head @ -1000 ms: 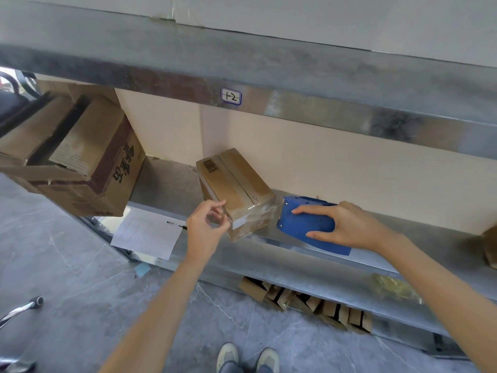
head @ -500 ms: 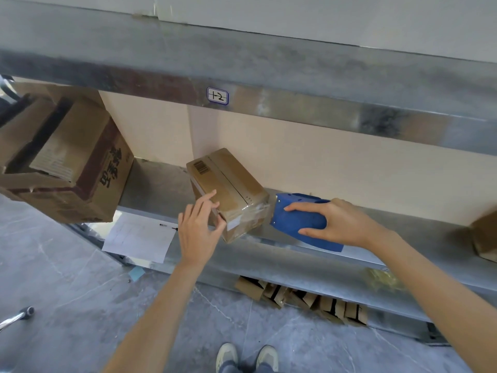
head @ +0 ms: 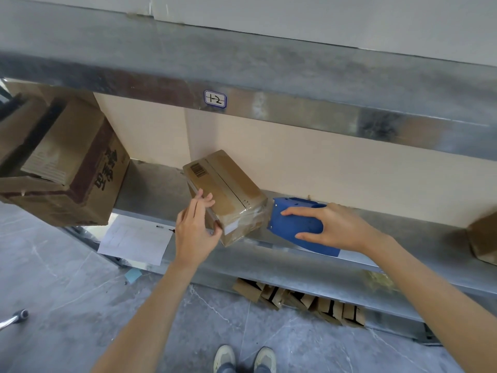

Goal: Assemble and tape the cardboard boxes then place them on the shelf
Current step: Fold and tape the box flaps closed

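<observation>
Left hand (head: pixel 197 232) flat against taped cardboard box (head: pixel 226 195) (glossy seams), right hand (head: pixel 333 227) gripping blue plastic dispenser (head: pixel 295 224)

Shelf (head: pixel 150 189) deck bare between the large open carton (head: pixel 67 181) at left and the small taped box (head: pixel 226 195). Blue tape dispenser (head: pixel 295 224) touches that box's right end. Clear deck beyond, up to the carton (head: pixel 484 238) at far right.

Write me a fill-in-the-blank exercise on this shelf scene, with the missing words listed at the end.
1. The right hand rests on a tape dispenser coloured ____.
2. The left hand touches the small taped ____ on the metal shelf.
3. The label on the upper shelf beam reads ____.
4. On the floor below, between the person's arms, a pair of ____ shows.

Missing words: blue; box; 1-2; shoes
</observation>
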Tool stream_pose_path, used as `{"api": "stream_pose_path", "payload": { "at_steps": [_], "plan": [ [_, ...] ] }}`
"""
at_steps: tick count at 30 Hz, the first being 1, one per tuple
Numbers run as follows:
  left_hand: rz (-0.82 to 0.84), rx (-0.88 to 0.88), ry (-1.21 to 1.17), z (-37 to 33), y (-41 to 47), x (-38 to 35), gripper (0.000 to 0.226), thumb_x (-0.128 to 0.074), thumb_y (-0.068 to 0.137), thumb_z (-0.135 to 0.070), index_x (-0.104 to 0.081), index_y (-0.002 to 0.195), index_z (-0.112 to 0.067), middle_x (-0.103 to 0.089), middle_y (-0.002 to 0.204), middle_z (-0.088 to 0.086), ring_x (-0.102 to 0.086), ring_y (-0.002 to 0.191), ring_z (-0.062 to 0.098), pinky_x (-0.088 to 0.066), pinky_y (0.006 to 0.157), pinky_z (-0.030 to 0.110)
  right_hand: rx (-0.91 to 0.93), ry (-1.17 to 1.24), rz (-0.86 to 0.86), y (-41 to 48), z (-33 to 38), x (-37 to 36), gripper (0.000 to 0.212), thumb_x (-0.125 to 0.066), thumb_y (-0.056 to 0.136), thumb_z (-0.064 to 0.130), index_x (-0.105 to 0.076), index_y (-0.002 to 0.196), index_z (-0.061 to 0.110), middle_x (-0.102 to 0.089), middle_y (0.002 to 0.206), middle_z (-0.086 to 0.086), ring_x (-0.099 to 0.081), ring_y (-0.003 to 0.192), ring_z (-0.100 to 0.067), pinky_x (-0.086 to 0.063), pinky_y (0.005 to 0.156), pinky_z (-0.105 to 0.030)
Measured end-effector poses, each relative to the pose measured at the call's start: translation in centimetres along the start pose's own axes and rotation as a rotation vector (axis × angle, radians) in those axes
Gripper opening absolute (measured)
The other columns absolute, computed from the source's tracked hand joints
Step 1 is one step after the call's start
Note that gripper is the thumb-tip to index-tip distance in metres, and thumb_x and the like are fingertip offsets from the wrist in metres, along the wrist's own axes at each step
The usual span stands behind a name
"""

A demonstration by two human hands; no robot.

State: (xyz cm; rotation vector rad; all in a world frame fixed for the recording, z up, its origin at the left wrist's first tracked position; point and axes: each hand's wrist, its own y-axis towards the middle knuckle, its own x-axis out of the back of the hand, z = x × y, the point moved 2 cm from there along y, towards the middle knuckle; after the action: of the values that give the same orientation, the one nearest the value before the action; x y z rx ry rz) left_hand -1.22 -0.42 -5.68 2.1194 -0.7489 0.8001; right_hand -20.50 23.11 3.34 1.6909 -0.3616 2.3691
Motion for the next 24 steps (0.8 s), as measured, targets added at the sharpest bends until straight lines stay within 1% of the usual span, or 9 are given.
{"api": "stream_pose_path", "payload": {
  "at_steps": [3,10,13,14,16,18,20,22,24],
  "plan": [
    [0.031,-0.008,0.019,0.1,0.1,0.2,0.055,-0.083,0.064,-0.011,-0.056,0.112,-0.011,-0.06,0.124,0.0,-0.043,0.139,0.017,-0.048,0.096,0.045,0.001,0.004,0.005,0.2,0.0,-0.1,0.052,-0.062,0.091,0.048,-0.039,0.136,0.06,-0.033,0.043,0.001,-0.042,0.049,-0.01,-0.036,0.052,-0.019],
    [-0.123,-0.024,0.052,0.1,1.1,0.6,0.028,-0.077,0.073,-0.004,-0.062,0.093,-0.016,-0.069,0.109,-0.005,-0.058,0.123,0.016,-0.04,0.09,0.034,-0.002,0.0,0.01,0.5,0.0,0.1,0.052,-0.063,0.09,0.046,-0.041,0.135,0.06,-0.042,0.043,0.006,-0.041,0.047,-0.011,-0.033,0.049,-0.022],
    [-0.169,0.017,0.029,-0.1,1.2,0.6,0.019,-0.074,0.078,-0.005,-0.064,0.088,-0.017,-0.07,0.104,-0.006,-0.062,0.118,0.015,-0.041,0.089,0.039,-0.011,-0.011,0.015,0.4,0.1,0.2,0.052,-0.064,0.09,0.046,-0.042,0.136,0.058,-0.035,0.041,0.001,-0.04,0.046,-0.011,-0.031,0.047,-0.022],
    [-0.181,0.041,0.018,-0.3,1.4,0.7,0.016,-0.073,0.08,-0.007,-0.064,0.087,-0.018,-0.07,0.102,-0.006,-0.063,0.114,0.015,-0.04,0.089,0.039,-0.012,-0.013,0.021,0.3,0.1,0.2,0.052,-0.063,0.09,0.046,-0.041,0.136,0.058,-0.039,0.042,0.002,-0.041,0.047,-0.011,-0.03,0.047,-0.022],
    [-0.192,0.058,0.022,-0.5,1.7,0.7,0.012,-0.075,0.082,-0.014,-0.064,0.085,-0.017,-0.07,0.098,-0.005,-0.065,0.104,0.015,-0.037,0.088,0.036,-0.004,-0.021,0.034,0.3,0.1,0.2,0.052,-0.063,0.091,0.046,-0.04,0.136,0.059,-0.048,0.051,0.016,-0.043,0.049,-0.01,-0.03,0.047,-0.022],
    [-0.191,0.051,0.025,-0.7,1.6,0.6,0.013,-0.076,0.081,-0.015,-0.063,0.085,-0.017,-0.069,0.097,-0.004,-0.064,0.099,0.015,-0.036,0.089,0.033,0.005,-0.044,0.032,0.3,0.3,0.3,0.052,-0.062,0.091,0.047,-0.039,0.136,0.06,-0.049,0.055,0.024,-0.044,0.051,-0.009,-0.032,0.048,-0.022],
    [-0.188,0.05,0.012,-0.5,1.5,0.5,0.015,-0.076,0.08,-0.014,-0.063,0.086,-0.017,-0.068,0.098,-0.004,-0.063,0.102,0.015,-0.037,0.09,0.033,0.007,-0.067,0.018,0.3,0.4,0.3,0.052,-0.061,0.09,0.049,-0.038,0.135,0.061,-0.049,0.053,0.018,-0.045,0.052,-0.008,-0.033,0.048,-0.021],
    [-0.186,0.061,0.01,-0.4,1.3,0.5,0.015,-0.077,0.081,-0.015,-0.063,0.087,-0.017,-0.068,0.097,-0.005,-0.063,0.103,0.014,-0.038,0.091,0.034,0.006,-0.072,0.001,0.4,0.3,0.4,0.053,-0.062,0.09,0.049,-0.038,0.135,0.062,-0.039,0.043,0.001,-0.044,0.051,-0.009,-0.031,0.047,-0.019],
    [-0.185,0.068,0.012,-0.4,1.4,0.5,0.014,-0.076,0.081,-0.015,-0.064,0.086,-0.018,-0.068,0.097,-0.005,-0.063,0.101,0.014,-0.037,0.09,0.033,0.003,-0.087,-0.006,0.4,0.3,0.5,0.053,-0.061,0.09,0.05,-0.038,0.135,0.062,-0.03,0.041,0.0,-0.042,0.048,-0.012,-0.031,0.048,-0.017]
  ]
}}
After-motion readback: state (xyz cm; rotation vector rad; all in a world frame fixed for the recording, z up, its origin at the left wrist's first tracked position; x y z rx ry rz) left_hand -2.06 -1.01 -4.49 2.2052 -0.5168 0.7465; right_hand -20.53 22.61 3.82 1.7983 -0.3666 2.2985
